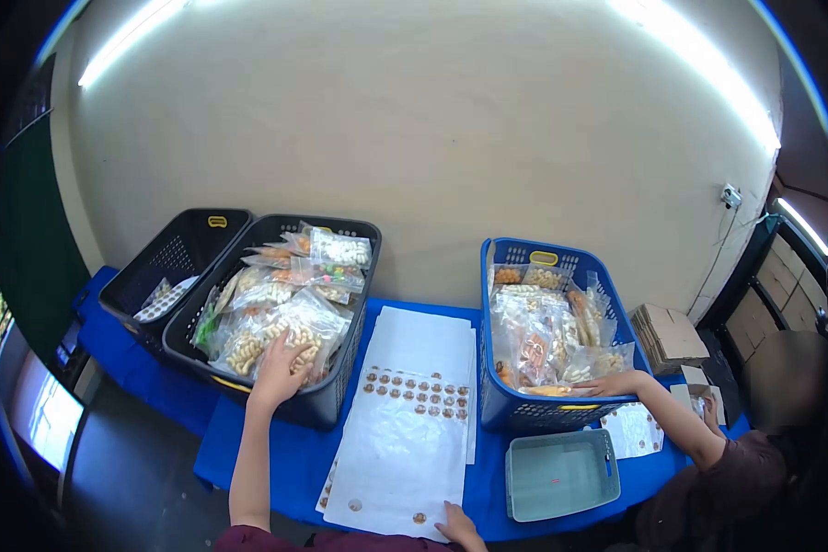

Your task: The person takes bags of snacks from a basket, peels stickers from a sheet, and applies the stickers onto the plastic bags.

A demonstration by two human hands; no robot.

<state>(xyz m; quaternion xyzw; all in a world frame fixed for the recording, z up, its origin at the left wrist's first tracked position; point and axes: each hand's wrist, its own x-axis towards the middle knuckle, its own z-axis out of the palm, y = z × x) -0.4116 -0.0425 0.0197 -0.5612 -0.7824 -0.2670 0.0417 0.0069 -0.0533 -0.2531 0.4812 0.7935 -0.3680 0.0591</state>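
My left hand (286, 366) reaches into the black basket (363, 304), its fingers resting on a clear bag of pale, nut-like pieces (311, 322). Whether the fingers grip the bag is hard to tell. Near the front edge of the table, my right hand (460, 524) lies with fingers apart on the lower right corner of a white sticker sheet (397, 469). Rows of round brown stickers (417, 390) cross the upper part of the sheets, and two single stickers are near the bottom.
A co-worker's hand (612, 385) reaches into the blue basket (552, 419) of filled bags. Below it stands a grey-green tray (561, 478). Another black basket (143, 267) is at the far left. Flat cardboard (669, 336) and a small open box (701, 391) are at the right.
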